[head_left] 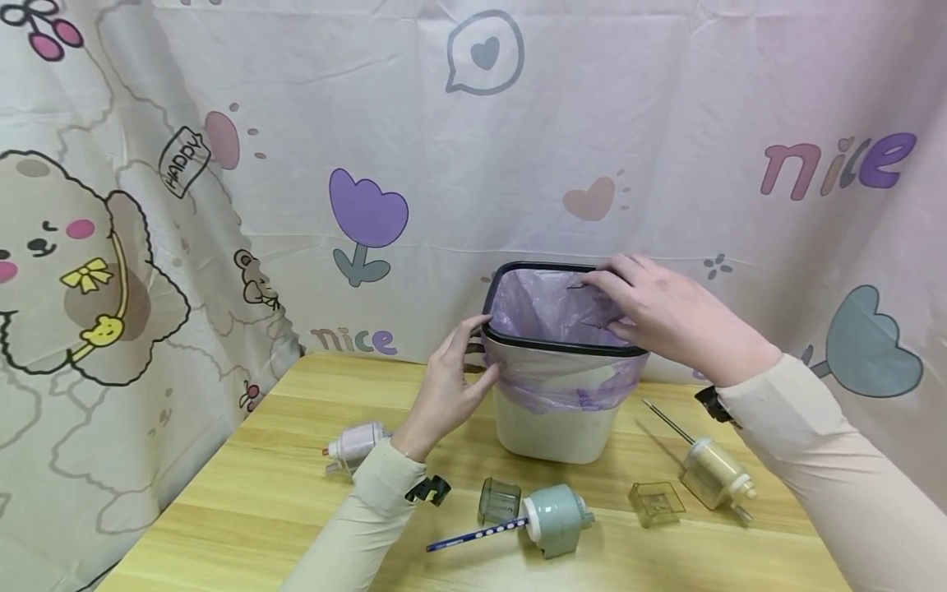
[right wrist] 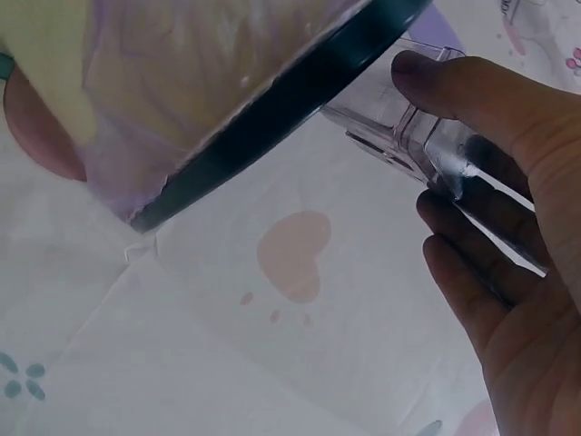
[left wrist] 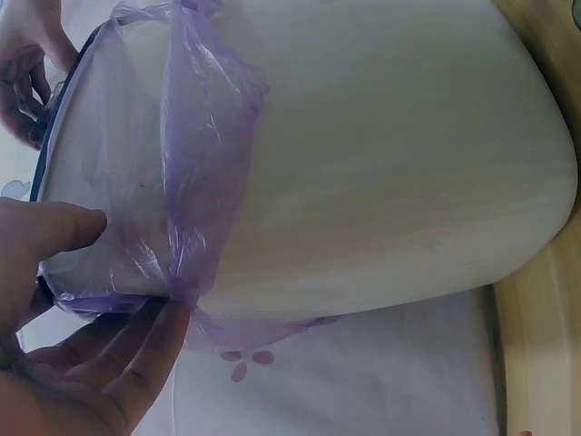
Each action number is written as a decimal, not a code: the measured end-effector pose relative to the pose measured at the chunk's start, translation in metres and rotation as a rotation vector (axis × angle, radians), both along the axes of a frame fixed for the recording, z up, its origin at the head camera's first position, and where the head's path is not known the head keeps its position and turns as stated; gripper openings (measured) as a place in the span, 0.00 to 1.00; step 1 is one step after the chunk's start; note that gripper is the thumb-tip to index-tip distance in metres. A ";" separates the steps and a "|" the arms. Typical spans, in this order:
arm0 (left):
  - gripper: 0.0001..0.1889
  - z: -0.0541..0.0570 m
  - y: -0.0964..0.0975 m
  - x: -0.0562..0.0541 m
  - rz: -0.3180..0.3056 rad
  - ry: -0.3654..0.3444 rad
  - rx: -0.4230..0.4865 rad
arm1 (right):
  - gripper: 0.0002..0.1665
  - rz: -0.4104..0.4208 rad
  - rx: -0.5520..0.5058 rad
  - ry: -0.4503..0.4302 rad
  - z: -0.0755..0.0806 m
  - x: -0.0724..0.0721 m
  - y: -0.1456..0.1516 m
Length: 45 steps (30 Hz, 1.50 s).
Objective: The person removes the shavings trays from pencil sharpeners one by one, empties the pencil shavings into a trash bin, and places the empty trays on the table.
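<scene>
A white trash bin (head_left: 555,427) with a black rim and a purple plastic liner bag (head_left: 540,300) stands upright. My left hand (head_left: 447,386) touches its left front corner near the rim, with thumb and fingers spread and fairly straight. Over the bin's opening, my right hand (head_left: 644,300) pinches a small clear plastic box (right wrist: 431,154) between thumb and fingers. The right wrist view shows this box beside the dark rim (right wrist: 290,95); the contents of the bin are hidden.
A pinkish-white crank pencil sharpener (head_left: 357,444) lies left. In front are a green sharpener (head_left: 555,514) with a blue dotted pencil (head_left: 473,536) and a dark see-through box (head_left: 499,500). At right are a yellow sharpener (head_left: 713,473) with a pencil (head_left: 668,421), and a yellowish box (head_left: 656,503).
</scene>
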<state>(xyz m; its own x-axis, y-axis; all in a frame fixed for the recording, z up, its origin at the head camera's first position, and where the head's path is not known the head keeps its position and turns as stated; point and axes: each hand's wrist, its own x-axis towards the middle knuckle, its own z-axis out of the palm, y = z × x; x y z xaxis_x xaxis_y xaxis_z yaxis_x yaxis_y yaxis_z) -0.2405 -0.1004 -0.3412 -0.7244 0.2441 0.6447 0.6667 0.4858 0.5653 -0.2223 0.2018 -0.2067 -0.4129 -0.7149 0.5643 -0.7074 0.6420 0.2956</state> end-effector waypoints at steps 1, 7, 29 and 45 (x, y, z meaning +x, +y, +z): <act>0.37 0.000 0.000 0.000 0.001 0.004 -0.002 | 0.40 0.001 -0.018 -0.028 0.000 0.000 0.001; 0.38 -0.002 -0.004 0.002 0.017 0.014 -0.015 | 0.37 -0.025 -0.130 -0.217 -0.001 0.003 0.007; 0.37 -0.002 -0.016 0.003 0.028 0.035 -0.055 | 0.43 0.065 -0.254 -0.246 -0.008 0.013 0.001; 0.35 -0.002 -0.029 0.009 0.003 0.018 -0.062 | 0.44 0.114 -0.266 -0.183 -0.008 0.022 -0.001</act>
